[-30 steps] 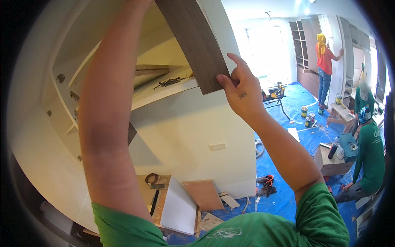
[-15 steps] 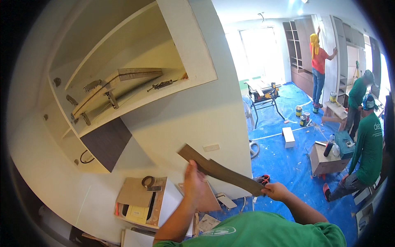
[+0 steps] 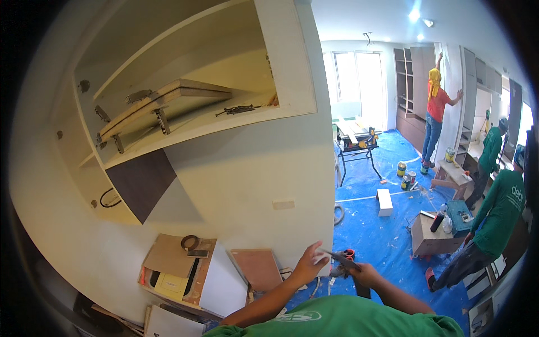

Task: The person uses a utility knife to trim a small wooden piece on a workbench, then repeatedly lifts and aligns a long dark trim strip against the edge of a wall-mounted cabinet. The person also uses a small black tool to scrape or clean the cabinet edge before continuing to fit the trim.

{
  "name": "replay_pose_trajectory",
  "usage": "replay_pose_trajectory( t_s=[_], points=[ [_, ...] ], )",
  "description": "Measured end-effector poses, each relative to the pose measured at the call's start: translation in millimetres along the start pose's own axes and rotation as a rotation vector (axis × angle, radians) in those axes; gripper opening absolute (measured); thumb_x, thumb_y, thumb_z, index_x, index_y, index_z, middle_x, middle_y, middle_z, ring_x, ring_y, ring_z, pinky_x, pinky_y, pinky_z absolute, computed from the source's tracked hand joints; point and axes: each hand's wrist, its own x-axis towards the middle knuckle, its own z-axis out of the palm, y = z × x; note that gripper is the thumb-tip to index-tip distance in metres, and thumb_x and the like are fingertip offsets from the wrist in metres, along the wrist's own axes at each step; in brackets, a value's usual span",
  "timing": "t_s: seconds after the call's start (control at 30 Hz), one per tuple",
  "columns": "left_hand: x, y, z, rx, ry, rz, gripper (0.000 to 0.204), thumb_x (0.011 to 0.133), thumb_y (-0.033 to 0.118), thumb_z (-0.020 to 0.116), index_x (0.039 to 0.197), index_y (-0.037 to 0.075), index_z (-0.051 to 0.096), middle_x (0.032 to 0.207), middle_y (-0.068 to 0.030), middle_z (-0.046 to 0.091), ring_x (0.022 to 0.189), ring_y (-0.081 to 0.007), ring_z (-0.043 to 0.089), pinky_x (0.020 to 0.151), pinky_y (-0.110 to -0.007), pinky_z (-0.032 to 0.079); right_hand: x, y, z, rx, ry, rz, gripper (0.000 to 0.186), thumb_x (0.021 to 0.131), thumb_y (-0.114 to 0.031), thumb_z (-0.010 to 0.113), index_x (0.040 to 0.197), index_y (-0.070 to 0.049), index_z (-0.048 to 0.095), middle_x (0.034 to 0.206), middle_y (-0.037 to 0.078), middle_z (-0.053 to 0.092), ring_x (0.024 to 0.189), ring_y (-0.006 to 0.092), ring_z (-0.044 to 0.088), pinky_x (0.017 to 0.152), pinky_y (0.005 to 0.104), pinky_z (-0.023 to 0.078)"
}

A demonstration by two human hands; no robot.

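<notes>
A thin dark brown strip (image 3: pixel 343 262), like edge banding, bends in front of my chest. My right hand (image 3: pixel 368 275) is closed on it, and part of the strip hangs below that hand. My left hand (image 3: pixel 307 265) is raised by the strip's other end with its fingers apart; blur hides whether a fingertip touches it. A pale bit shows between those fingers. Below and left, a roll of brown banding (image 3: pixel 190 242) lies on a white box-shaped cabinet (image 3: pixel 224 281) with cardboard on top.
An open wall cabinet (image 3: pixel 297 73) at upper left holds a hinged door panel (image 3: pixel 168 98) and a pile of screws (image 3: pixel 238 109). Blue sheeting (image 3: pixel 365 224) covers the floor. A saw stand (image 3: pixel 357 147), paint tins (image 3: pixel 405 181), a low wooden box (image 3: pixel 429 238) and several co-workers (image 3: pixel 497 208) are to the right.
Earlier both hands held the strip stretched out. Now my left hand has moved right and its fingers have opened; the strip is bent with an end drooping. The view has shifted.
</notes>
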Motion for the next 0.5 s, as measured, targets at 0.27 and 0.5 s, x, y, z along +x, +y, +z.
replay_pose_trajectory(
  t_s=[0.27, 0.5],
  points=[
    [-111.0, -139.7, -49.6, 0.076, -0.591, -0.600, 0.069, 0.105, 0.062, 0.040, 0.132, 0.003, 0.063, 0.121, -0.0076, 0.070, 0.107, -0.0172, 0.064, 0.103, -0.035, 0.046, -105.3, 216.7, -29.3, -0.558, -0.030, 0.395, 0.029, 0.091, -0.022, 0.057, 0.113, -0.011, 0.072, 0.102, 0.026, 0.071, 0.096, 0.0449, 0.068, 0.081, 0.0506, 0.054],
    [-14.2, 97.3, -113.0, -0.231, -0.599, -0.264, 0.058, 0.104, 0.041, 0.059, 0.149, 0.005, 0.051, 0.155, -0.0117, 0.048, 0.143, -0.0210, 0.043, 0.119, -0.041, 0.033, -151.8, 312.3, -9.6, -0.497, -0.167, 0.568, 0.031, 0.085, -0.021, 0.058, 0.109, -0.011, 0.075, 0.103, 0.024, 0.072, 0.100, 0.0447, 0.068, 0.087, 0.0497, 0.054]
  ],
)
